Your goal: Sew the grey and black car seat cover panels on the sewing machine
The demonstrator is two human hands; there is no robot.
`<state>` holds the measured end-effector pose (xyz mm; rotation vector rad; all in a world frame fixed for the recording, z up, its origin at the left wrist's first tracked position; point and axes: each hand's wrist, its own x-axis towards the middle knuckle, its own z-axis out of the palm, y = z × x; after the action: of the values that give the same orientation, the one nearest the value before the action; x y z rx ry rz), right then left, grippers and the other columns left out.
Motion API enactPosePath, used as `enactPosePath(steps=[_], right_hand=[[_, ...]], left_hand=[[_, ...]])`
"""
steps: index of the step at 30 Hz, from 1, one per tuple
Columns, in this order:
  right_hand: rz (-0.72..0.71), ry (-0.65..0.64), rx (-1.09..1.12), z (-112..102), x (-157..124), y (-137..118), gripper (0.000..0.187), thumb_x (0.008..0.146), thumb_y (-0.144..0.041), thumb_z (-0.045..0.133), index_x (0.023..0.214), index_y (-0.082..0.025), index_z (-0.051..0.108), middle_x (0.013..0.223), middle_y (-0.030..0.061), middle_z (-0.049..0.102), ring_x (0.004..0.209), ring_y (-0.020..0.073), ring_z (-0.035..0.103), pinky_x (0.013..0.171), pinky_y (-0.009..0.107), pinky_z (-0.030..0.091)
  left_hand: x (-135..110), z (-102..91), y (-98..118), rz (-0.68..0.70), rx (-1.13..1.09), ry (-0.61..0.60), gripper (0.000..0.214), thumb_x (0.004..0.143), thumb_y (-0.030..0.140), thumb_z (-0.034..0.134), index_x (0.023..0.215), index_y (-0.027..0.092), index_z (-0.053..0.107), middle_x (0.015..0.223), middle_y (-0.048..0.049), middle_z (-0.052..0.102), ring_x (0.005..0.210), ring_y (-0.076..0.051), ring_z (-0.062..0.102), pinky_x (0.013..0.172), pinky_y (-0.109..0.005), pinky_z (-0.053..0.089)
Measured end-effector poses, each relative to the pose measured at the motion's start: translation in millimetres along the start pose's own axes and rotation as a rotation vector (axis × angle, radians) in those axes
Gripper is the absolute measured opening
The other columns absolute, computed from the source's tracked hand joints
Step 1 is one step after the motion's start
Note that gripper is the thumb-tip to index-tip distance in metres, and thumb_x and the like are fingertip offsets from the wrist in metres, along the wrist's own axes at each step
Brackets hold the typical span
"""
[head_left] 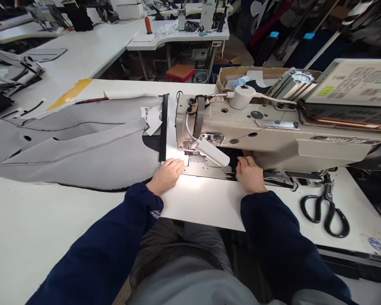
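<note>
My left hand [167,175] rests left of the needle area, its fingers curled together at the lower end of a black strip [164,131]; what they pinch, if anything, is hidden. The strip lies along the right end of a grey fabric cover [108,148] with a white label [145,112]. Under the arm of the sewing machine [241,123], my right hand [250,174] is closed on black fabric [232,157], mostly hidden by the machine and its lamp [212,152]. Bright light falls on the needle plate [206,169] between my hands.
Black-handled scissors [326,207] lie on the white table [206,199] at the right. The machine's control panel [352,84] stands at the upper right. Behind are a cardboard box [222,78], a red stool [180,73] and another table with an orange thread cone [148,25].
</note>
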<state>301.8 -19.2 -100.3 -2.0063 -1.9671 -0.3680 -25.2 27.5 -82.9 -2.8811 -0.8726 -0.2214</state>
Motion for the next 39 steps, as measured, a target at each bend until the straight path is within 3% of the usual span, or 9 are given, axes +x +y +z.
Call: enactPosePath(steps=[7,14,18,21,25,28,30,33,39], right_hand=[[0.029,-0.027,0.002,5.7,-4.0,4.9,0.034,0.096,-0.027,0.04,0.109,-0.009,0.066,0.1,0.0156,0.064,0.071,0.0226,0.062,0.053,0.031,0.043],[0.066,-0.002,-0.006,8.1,1.8,2.6,0.027,0.092,-0.019,0.042,0.102,-0.009,0.065,0.091,0.0125,0.063,0.064,0.0171,0.056,0.051,0.028,0.036],[0.028,0.129,0.016,-24.5,-10.2,2.4,0.026,0.095,-0.021,0.04,0.093,-0.011,0.064,0.084,0.0107,0.065,0.061,0.0169,0.056,0.05,0.028,0.033],[-0.024,0.326,0.06,-67.1,-27.6,6.9,0.024,0.099,-0.025,0.042,0.094,-0.014,0.063,0.083,0.0077,0.067,0.067,0.0177,0.061,0.053,0.027,0.037],[-0.088,0.391,0.15,-110.9,-48.7,-6.7,0.012,0.098,-0.023,0.049,0.092,-0.019,0.059,0.08,0.003,0.067,0.063,0.0144,0.062,0.052,0.025,0.039],[-0.361,0.158,0.438,-119.1,-61.5,-44.4,0.014,0.097,-0.014,0.042,0.096,-0.021,0.054,0.079,0.0013,0.063,0.06,0.0129,0.061,0.054,0.023,0.044],[-0.553,-0.063,0.581,-116.6,-67.9,-73.3,0.018,0.096,-0.012,0.036,0.093,-0.022,0.051,0.077,0.001,0.06,0.058,0.0149,0.059,0.052,0.027,0.044],[-0.645,-0.212,0.682,-108.0,-68.6,-100.3,0.019,0.096,-0.013,0.036,0.089,-0.023,0.05,0.079,0.0008,0.058,0.059,0.016,0.058,0.051,0.029,0.044],[-0.315,0.126,0.737,-78.1,-46.3,-96.1,0.011,0.097,-0.015,0.048,0.093,-0.02,0.058,0.112,0.0123,0.058,0.098,0.022,0.064,0.079,0.033,0.053]], left_hand=[[7.7,-8.4,28.1,0.013,-0.162,-0.033,0.03,0.088,0.003,0.043,0.108,0.011,0.064,0.122,-0.0128,0.063,0.109,-0.023,0.059,0.097,-0.039,0.048],[99.0,3.8,85.9,0.167,-0.185,0.039,0.046,0.09,0.01,0.046,0.136,0.007,0.052,0.151,-0.0162,0.044,0.139,-0.027,0.042,0.107,-0.037,0.043],[146.5,25.6,100.4,0.073,-0.192,-0.089,0.048,0.1,0.022,0.039,0.146,0.009,0.045,0.159,-0.0119,0.035,0.15,-0.027,0.025,0.118,-0.043,0.034],[155.8,30.9,101.2,0.011,-0.326,-0.159,0.048,0.1,0.023,0.041,0.145,0.01,0.046,0.161,-0.0113,0.031,0.152,-0.029,0.019,0.121,-0.049,0.029],[138.5,13.4,98.1,-0.236,-0.97,-0.089,0.038,0.1,0.023,0.04,0.131,0.012,0.058,0.15,-0.0135,0.047,0.145,-0.027,0.037,0.121,-0.044,0.031],[112.6,-7.1,94.4,-0.539,-1.5,-0.164,0.047,0.103,0.044,0.029,0.121,0.012,0.059,0.125,-0.0162,0.063,0.108,-0.023,0.065,0.094,-0.038,0.054],[92.5,-18.3,89.7,-0.642,-1.675,-0.235,0.049,0.1,0.051,0.036,0.123,0.012,0.054,0.115,-0.0154,0.065,0.086,-0.018,0.068,0.075,-0.033,0.058],[61.8,-30.4,79.0,-0.702,-1.705,-0.245,0.041,0.09,0.04,0.055,0.121,0.014,0.055,0.103,-0.0088,0.065,0.07,-0.011,0.062,0.06,-0.024,0.053],[12.9,-51.1,67.9,-0.584,-1.355,-0.219,0.029,0.095,0.034,0.039,0.084,0.015,0.058,0.073,-0.001,0.062,0.056,-0.008,0.05,0.055,-0.02,0.04]])
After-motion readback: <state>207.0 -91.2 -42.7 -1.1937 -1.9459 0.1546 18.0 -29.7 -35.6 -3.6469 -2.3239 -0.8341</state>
